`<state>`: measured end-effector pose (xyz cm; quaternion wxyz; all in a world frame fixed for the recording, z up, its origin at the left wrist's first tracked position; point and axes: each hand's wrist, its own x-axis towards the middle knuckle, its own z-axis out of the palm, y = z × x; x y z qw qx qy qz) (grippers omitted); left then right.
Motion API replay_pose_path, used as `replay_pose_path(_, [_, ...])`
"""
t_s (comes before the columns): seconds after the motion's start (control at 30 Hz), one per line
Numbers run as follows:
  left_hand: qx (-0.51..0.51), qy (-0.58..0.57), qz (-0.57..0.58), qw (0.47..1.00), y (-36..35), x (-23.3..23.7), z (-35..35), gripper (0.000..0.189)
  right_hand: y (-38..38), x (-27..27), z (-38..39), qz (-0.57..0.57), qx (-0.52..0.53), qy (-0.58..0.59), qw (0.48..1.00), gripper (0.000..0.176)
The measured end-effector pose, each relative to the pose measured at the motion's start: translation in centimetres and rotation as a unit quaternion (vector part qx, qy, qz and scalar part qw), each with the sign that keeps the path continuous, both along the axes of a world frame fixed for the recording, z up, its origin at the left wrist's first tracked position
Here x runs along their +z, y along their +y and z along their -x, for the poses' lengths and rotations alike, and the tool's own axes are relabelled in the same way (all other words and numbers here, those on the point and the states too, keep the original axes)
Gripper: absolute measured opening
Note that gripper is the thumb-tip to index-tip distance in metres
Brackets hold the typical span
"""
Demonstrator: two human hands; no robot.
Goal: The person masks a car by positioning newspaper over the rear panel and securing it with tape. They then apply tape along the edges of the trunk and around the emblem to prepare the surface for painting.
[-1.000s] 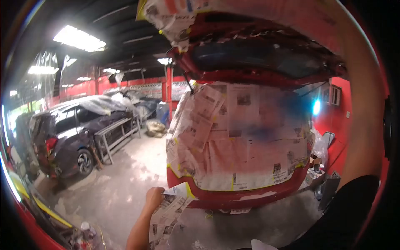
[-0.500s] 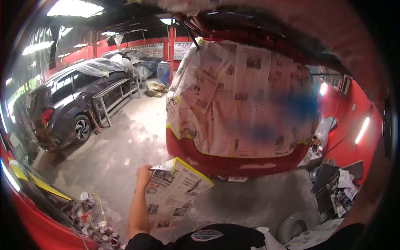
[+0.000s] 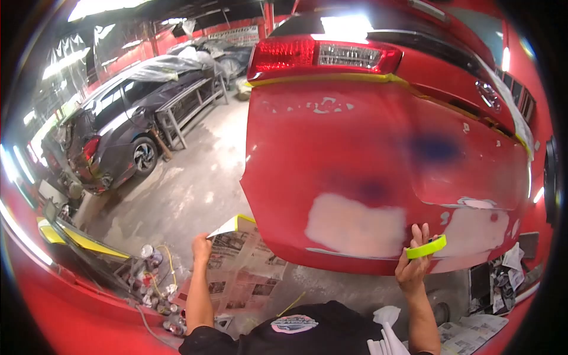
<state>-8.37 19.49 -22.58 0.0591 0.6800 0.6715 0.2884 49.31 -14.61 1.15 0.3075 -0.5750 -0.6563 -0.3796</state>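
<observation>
A moment ago we looked at the open rear of the red car, all covered with newspaper, and only one hand was in view. Now the red hatch panel (image 3: 367, 148) fills the middle of the view, near to us, with its tail light (image 3: 322, 54) at the top and pale patches of filler (image 3: 354, 232) low on it (the papered opening is not visible any more).

The right hand (image 3: 412, 269) has come into view. It rests at the lower edge of the panel, just right of the big pale patch, with the fingers pointing up and touching the paint. A roll of yellow-green tape (image 3: 427, 247) sits across these fingers. They keep it, but how the thumb presses it we cannot tell.

The left hand (image 3: 201, 245) is still closed on the top corner of the newspaper sheet (image 3: 242, 275), which has a yellow tape strip on its edge. The sheet now hangs lower, near and left of the panel's bottom corner, not touching it.

For the work in hand this means that paper, tape and panel are now all close together.

Paint cans (image 3: 155, 269) stand on the floor at the near left, and a grey car (image 3: 112, 139) is farther left.
</observation>
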Motion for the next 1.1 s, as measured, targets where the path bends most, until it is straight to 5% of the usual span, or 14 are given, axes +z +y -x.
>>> replay_pose_path(0.07, [-0.007,-0.038,-0.035,0.999,-0.9,0.6,2.4,0.027,-0.9,-2.1,0.5,0.012,0.027,0.058,0.998,0.043])
replay_pose_path(0.53, [0.074,0.067,-0.111,0.989,5.6,12.6,-2.8,0.028,0.9,-7.6,-4.9,0.061,0.062,0.011,0.996,0.038])
replay_pose_path(0.87, [-0.002,0.045,-0.237,0.970,12.4,25.2,-5.3,0.023,0.3,-7.1,-5.2,0.062,0.051,0.114,0.990,0.035])
replay_pose_path(0.9, [0.010,0.056,-0.229,0.972,12.9,26.6,-5.2,0.023,0.6,-6.0,-5.6,0.060,0.046,0.124,0.989,0.033])
replay_pose_path(0.97, [-0.030,0.053,-0.267,0.962,14.7,29.3,-4.2,0.022,2.6,4.7,-4.2,0.114,-0.011,0.000,0.993,0.033])
replay_pose_path(1.1, [-0.069,-0.006,-0.298,0.952,13.6,34.3,-4.5,0.016,10.3,18.4,-0.8,0.100,0.052,-0.080,0.990,0.037])
